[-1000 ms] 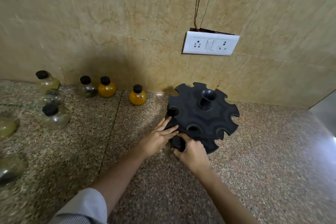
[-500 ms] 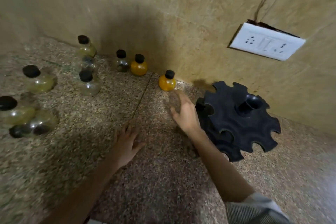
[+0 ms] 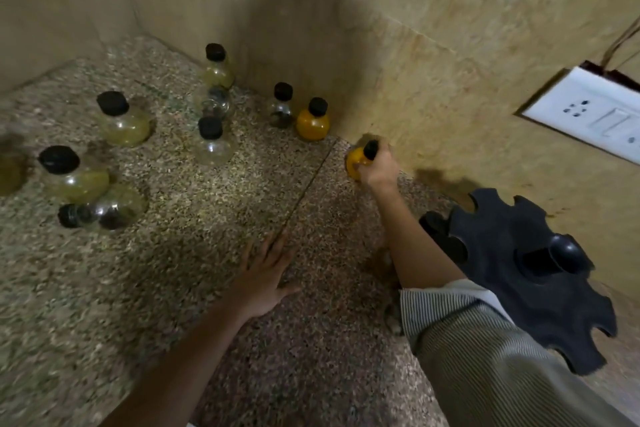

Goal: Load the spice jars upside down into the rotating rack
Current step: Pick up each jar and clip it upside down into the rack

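Note:
The black rotating rack (image 3: 526, 274) stands at the right on the speckled counter, its notched top disc and centre knob visible. A jar hangs under its near left side, mostly hidden by my right forearm. My right hand (image 3: 379, 168) grips a small round orange spice jar (image 3: 355, 159) with a black cap, close to the wall. My left hand (image 3: 265, 274) rests flat on the counter with fingers spread, holding nothing. A second orange jar (image 3: 312, 123) stands upright further left by the wall.
Several round jars with black caps stand across the left of the counter (image 3: 173, 288), among them a clear one (image 3: 212, 146), a yellowish one (image 3: 123, 123), and one lying on its side (image 3: 104, 210). A white switch plate (image 3: 588, 114) sits on the tiled wall.
Both hands left the rack. My right hand reached left to the wall and closed on the orange jar. My left hand settled flat on the counter. The view swung left.

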